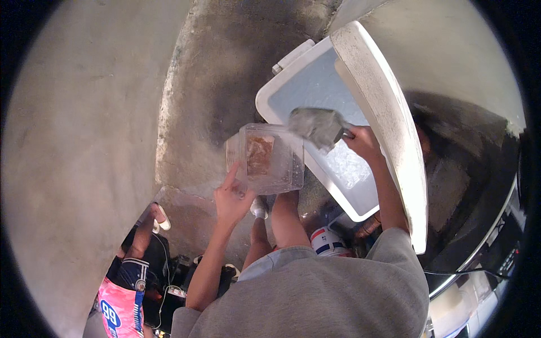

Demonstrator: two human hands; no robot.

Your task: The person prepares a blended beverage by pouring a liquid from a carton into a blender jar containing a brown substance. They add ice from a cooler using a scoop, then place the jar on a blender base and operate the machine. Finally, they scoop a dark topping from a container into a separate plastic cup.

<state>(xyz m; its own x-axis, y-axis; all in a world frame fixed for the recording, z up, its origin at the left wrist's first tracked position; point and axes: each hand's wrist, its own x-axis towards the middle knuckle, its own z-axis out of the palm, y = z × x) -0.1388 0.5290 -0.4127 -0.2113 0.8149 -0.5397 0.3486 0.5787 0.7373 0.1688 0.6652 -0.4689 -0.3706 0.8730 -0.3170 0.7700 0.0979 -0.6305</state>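
Note:
My left hand point(232, 198) grips the near left side of a clear, square plastic container point(296, 169). Through its walls a reddish-brown patch point(260, 154) shows; I cannot tell whether it is inside or behind. My right hand point(363, 141) is closed around the handle of a grey scoop point(317, 126), blurred by motion. The scoop is tilted beside the container's upper right corner, above the rim of a white ice chest point(264, 99). Inside the chest lies crushed or cubed ice point(348, 164). What the scoop holds is unclear.
The chest's thick white lid point(380, 84) stands raised along its right side. A white bucket point(327, 241) with red and blue markings is near my legs. At lower left is another person point(122, 295) in a pink top, with a white cable point(167, 257) nearby. A concrete ledge point(167, 110) runs along the left.

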